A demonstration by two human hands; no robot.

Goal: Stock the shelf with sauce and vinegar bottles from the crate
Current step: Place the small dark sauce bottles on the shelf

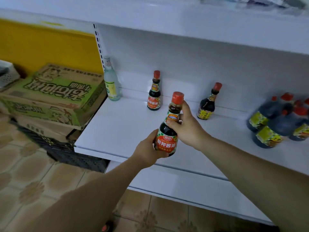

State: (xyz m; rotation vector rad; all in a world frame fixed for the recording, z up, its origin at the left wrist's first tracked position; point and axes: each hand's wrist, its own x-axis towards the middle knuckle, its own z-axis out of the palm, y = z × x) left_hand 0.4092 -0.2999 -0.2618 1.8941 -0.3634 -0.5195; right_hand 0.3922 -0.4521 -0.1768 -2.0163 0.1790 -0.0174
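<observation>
I hold a red-capped soy sauce bottle (168,129) upright above the front of the white shelf (120,124), my left hand (148,151) wrapped round its base and my right hand (187,126) gripping its neck.

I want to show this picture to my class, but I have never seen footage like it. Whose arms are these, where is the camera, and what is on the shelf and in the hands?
No machine here: a person wears a wide-angle camera on the head, so you look down along their own arms. The left hand grips the base of a red-capped sauce bottle, and the right hand holds its neck, by a white shelf. On the shelf stand a clear bottle, a small dark bottle, a second small bottle and a cluster of larger dark bottles. Cardboard boxes sit at left.
</observation>
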